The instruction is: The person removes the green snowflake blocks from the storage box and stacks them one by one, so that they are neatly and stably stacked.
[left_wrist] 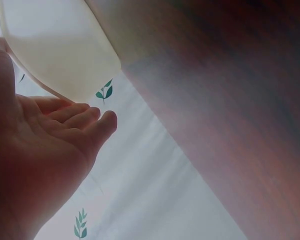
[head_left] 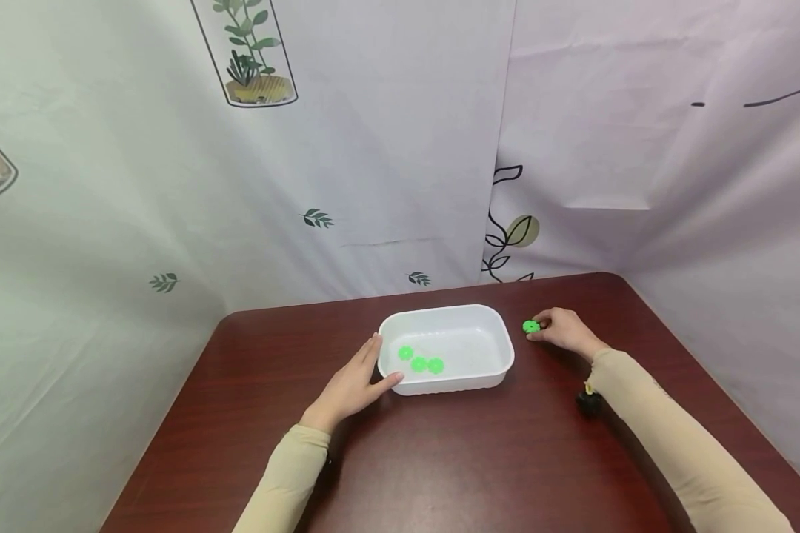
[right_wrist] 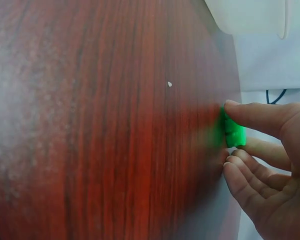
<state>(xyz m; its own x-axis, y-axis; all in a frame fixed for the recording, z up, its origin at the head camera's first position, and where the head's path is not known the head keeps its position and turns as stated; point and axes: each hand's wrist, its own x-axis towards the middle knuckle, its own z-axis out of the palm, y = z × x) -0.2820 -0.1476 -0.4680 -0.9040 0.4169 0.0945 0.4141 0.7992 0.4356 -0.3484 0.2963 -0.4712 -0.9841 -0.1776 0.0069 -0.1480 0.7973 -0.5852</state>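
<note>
Three green pieces (head_left: 418, 363) lie inside the white tray (head_left: 453, 384) — a fourth (head_left: 530, 326), right of it, pinched by right hand (head_left: 565, 331); left hand (head_left: 348, 386), unclenched, touches its left end.

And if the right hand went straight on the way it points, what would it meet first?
Beyond the green piece it holds, the right hand would likely meet the white tray, though depth is unclear.

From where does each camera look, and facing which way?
Head: on the head, facing forward and down at white tray; left grip, right grip and sleeves show.
Left wrist: worn there, facing tray and printed cloth; left grip shows.
Right wrist: worn there, facing along tabletop; right grip shows.
Head and right wrist share the green flower piece.
</note>
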